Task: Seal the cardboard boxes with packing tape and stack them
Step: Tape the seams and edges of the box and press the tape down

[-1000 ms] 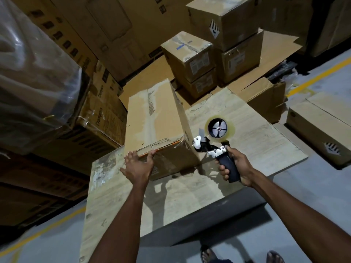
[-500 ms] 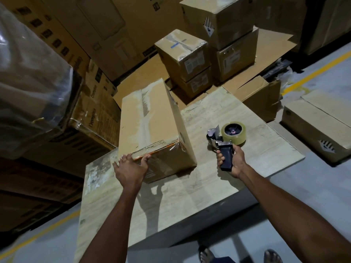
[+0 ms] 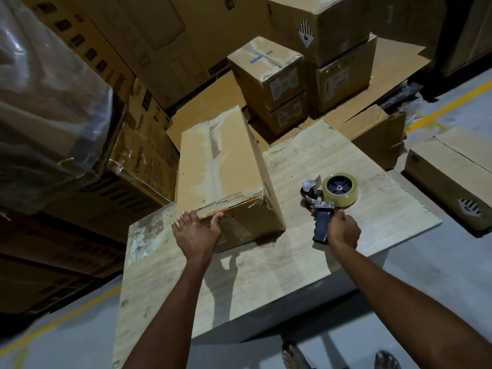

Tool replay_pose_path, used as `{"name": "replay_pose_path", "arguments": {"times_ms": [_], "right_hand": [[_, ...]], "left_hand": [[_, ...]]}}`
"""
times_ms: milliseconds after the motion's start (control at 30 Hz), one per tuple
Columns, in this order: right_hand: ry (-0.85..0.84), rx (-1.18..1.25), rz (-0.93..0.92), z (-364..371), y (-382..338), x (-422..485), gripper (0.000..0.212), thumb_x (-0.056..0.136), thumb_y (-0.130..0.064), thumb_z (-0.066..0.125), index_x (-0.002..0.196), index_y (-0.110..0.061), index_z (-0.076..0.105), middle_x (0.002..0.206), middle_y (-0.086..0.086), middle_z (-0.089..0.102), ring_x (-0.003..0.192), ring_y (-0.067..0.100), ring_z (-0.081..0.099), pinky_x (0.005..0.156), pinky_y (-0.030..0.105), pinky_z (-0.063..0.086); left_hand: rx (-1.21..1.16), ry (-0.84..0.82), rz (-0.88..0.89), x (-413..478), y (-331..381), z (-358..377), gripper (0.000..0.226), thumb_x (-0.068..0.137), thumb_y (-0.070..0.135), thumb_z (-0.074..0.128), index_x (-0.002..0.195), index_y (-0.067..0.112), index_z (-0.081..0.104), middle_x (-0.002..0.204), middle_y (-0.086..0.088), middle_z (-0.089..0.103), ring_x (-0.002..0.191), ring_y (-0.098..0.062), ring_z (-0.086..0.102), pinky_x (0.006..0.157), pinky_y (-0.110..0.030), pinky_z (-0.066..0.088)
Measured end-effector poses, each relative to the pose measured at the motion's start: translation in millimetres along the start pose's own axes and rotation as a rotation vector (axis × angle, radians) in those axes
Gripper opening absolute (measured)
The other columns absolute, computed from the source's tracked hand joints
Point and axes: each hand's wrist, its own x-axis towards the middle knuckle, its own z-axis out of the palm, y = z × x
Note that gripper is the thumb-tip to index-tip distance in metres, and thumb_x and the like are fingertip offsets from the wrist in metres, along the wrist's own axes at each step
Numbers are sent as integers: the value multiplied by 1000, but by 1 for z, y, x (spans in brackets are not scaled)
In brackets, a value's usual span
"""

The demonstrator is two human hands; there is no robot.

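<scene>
A long cardboard box (image 3: 221, 166) lies on the pale wooden table (image 3: 266, 275), with clear tape along its top and over its near end. My left hand (image 3: 197, 233) rests against that near end, its fingers spread up to the top edge. A tape dispenser (image 3: 326, 201) with a roll of clear tape lies flat on the table to the right of the box. My right hand (image 3: 343, 230) sits at the right side of its black handle, fingers curled against it.
Two stacks of sealed boxes (image 3: 269, 78) stand on flattened cardboard behind the table. A wrapped pallet of cartons (image 3: 48, 107) rises on the left. An open box (image 3: 378, 134) and a low carton (image 3: 452, 177) sit on the floor at right. My sandalled feet (image 3: 295, 355) are below the table.
My right hand lowered the dispenser from upright beside the box's corner and laid it flat on the table. My left hand stayed on the box's near end.
</scene>
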Motion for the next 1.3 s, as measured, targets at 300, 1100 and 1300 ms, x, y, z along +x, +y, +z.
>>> {"name": "replay_pose_path", "arguments": {"times_ms": [300,1100,1300], "right_hand": [[-245,29,-1041,36,-23,-54,44,106,-21,43,144,-5,57,143,12,61,131,21,56,109,34,46],[-87,167,-1138,66,-45,-78,37,104,-42,50,86,-11,57,83,1,55,75,19,49,63,38,45],[-190,258,-981,68,-61,-103,40,94,-51,73,76,-19,57,65,-8,53,58,10,52,54,31,46]], "left_hand": [[-360,39,485,10,6,4,71,104,60,21,158,16,34,166,-5,26,156,-14,9,129,-41,3],[-520,-96,893,55,21,12,56,109,46,27,160,22,28,167,6,21,155,-1,8,127,-24,3],[-511,-81,898,56,22,13,60,108,54,21,159,23,27,166,6,22,155,-1,9,127,-25,4]]}}
